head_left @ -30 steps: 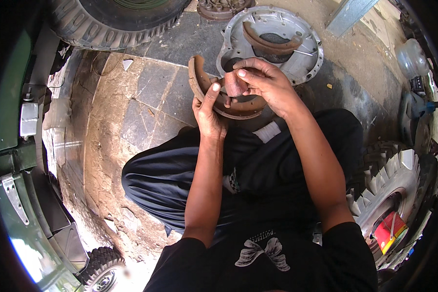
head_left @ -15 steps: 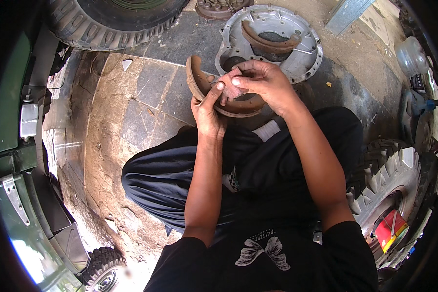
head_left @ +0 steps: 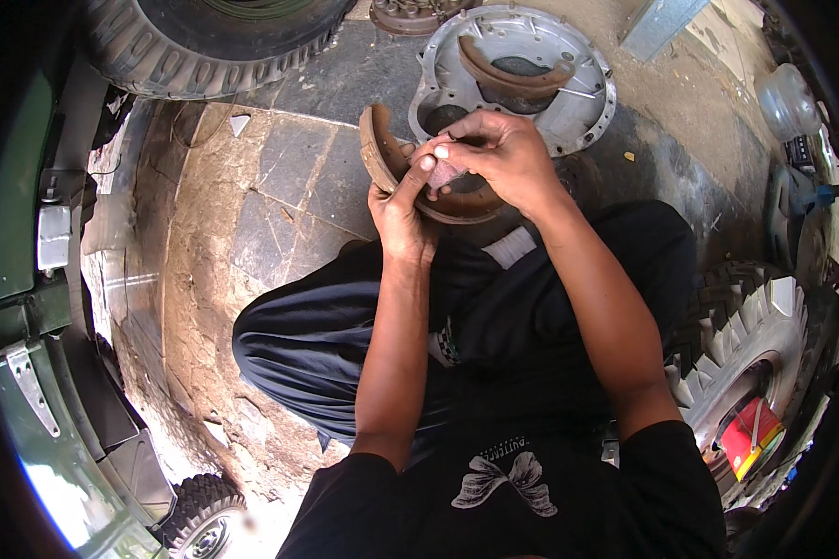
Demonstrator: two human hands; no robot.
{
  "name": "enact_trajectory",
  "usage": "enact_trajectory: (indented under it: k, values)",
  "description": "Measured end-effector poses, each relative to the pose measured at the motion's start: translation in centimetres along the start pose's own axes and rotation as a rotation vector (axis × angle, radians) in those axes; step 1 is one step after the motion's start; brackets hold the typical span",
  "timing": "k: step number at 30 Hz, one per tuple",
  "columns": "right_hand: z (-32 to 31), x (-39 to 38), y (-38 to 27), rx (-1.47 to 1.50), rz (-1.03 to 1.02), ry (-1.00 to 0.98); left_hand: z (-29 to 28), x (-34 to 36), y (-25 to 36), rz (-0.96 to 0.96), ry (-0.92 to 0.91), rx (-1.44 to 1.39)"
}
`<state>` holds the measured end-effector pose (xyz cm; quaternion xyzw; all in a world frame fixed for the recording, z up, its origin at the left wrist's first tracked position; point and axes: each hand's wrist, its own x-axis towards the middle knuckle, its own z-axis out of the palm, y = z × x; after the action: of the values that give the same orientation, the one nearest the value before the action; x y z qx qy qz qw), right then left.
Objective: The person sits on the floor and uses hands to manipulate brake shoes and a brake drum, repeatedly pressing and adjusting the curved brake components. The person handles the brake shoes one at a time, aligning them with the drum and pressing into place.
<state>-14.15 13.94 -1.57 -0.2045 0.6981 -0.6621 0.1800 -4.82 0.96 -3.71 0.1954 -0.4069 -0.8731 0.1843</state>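
I grip a curved, rusty brake shoe (head_left: 378, 149) with my left hand (head_left: 401, 210), thumb up near its inner side. My right hand (head_left: 503, 163) is closed on a small reddish piece of abrasive paper or similar sheet (head_left: 443, 168), folded or curled, pinched just inside the shoe's curve. The tips of both thumbs are close together at this piece, and some fingertips are hidden behind it. Just beyond my hands lies a grey cast-metal housing (head_left: 578, 121) with another rusty curved shoe (head_left: 513, 76) on it.
A large tyre (head_left: 168, 51) and a rusty hub (head_left: 410, 14) lie at the back. Green vehicle bodywork (head_left: 19, 242) lines the left. A metal post (head_left: 657, 28), plastic jug (head_left: 788, 98), treaded wheel (head_left: 746, 345) and red-yellow can (head_left: 748, 433) are at the right. My crossed legs are below.
My right hand has moved slightly up and left with the reddish piece, which now sits tilted and mostly covered by my fingers. My left hand stays on the shoe.
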Motion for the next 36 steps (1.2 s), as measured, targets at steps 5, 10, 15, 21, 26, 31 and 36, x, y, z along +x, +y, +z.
enact_trajectory:
  k: [5,10,15,21,26,31,36]
  values:
    - [-0.1,0.0,-0.5,-0.038,0.005,-0.010,-0.3,0.2,0.0,0.013,0.062,-0.026]
    - [-0.3,0.0,-0.4,-0.020,0.011,-0.058,-0.5,0.3,-0.1,-0.003,0.107,-0.076]
    - [-0.4,-0.1,-0.4,0.028,0.062,-0.129,0.1,0.2,0.1,-0.005,0.139,-0.105]
    - [0.1,-0.3,-0.3,0.307,0.225,-0.202,-1.0,0.3,0.1,-0.019,0.074,-0.072]
    - [0.8,-0.3,-0.4,0.162,0.148,-0.239,-0.8,0.0,0.0,-0.056,-0.008,-0.077]
    - [0.4,0.3,1.1,0.080,0.102,-0.267,-1.3,0.3,-0.8,-0.051,-0.054,-0.009]
    - [0.7,0.2,1.1,0.109,0.061,-0.222,-1.1,0.7,-1.5,0.016,-0.017,0.082]
